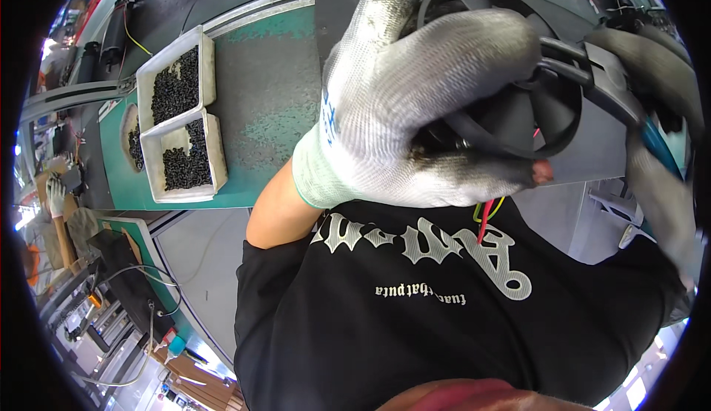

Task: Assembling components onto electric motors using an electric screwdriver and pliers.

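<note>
My left hand, in a grey knit glove with a worn fingertip, is closed around the rim of a black round fan set in a grey panel. Red and yellow wires hang from under the fan. My right hand, also gloved and blurred, is at the right edge and grips a tool with a teal handle against the fan's frame. My black printed shirt fills the lower middle of the view.
Two white trays of small black screws sit on the green bench at the left. A third dish of screws lies beside them. Another person's gloved hand is at the far left. Cables and machine parts crowd the lower left.
</note>
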{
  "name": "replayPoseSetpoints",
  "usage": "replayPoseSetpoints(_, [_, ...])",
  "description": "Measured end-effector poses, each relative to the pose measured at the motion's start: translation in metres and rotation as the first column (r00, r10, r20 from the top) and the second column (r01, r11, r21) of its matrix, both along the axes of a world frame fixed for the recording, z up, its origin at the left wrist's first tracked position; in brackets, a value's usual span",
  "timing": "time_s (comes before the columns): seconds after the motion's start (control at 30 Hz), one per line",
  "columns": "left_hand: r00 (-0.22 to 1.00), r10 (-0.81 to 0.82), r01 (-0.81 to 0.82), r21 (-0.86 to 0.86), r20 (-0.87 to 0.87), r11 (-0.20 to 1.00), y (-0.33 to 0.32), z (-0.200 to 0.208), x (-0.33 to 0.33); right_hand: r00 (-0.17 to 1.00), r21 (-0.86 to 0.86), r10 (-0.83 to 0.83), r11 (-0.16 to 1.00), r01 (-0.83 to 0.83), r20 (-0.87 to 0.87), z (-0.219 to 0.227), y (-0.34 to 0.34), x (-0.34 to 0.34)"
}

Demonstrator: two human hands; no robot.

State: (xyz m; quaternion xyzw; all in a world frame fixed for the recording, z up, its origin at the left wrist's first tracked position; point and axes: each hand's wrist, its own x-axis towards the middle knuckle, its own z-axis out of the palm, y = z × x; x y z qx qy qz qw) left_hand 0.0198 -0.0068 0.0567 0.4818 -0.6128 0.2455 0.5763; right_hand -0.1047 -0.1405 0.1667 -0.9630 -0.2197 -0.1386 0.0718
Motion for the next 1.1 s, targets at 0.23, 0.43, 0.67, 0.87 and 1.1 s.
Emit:
replayPoseSetpoints(0.23, [0.955, -0.159, 0.201, 0.153, -0.252, 0.968, 0.023, 0.001, -0.003, 0.992, 0.092, 0.095, 0.990, -0.103, 0.086, -0.044, -0.095, 0.014])
replayPoseSetpoints(0.43, [0.936, -0.237, 0.272, 0.109, -0.259, 0.956, 0.027, -0.003, 0.003, 0.980, 0.290, -0.145, 0.952, 0.100, 0.138, -0.078, -0.064, 0.044])
replayPoseSetpoints(0.67, [0.836, -0.395, 0.398, -0.074, -0.381, 0.914, 0.014, -0.017, 0.006, 0.691, 0.150, -0.696, 0.718, 0.680, 0.195, -0.213, -0.165, 0.007])
replayPoseSetpoints(0.87, [0.941, 0.052, 0.030, 0.233, -0.336, 0.972, 0.016, -0.005, -0.010, 0.748, 0.801, 0.294, 0.299, 0.519, -0.595, -0.193, -0.045, -0.023])
replayPoseSetpoints(1.1, [0.938, 0.297, -0.216, 0.369, -0.179, 0.904, 0.037, -0.017, -0.061, 0.920, 0.918, 0.028, -0.053, 0.392, -0.391, -0.197, -0.037, 0.027])
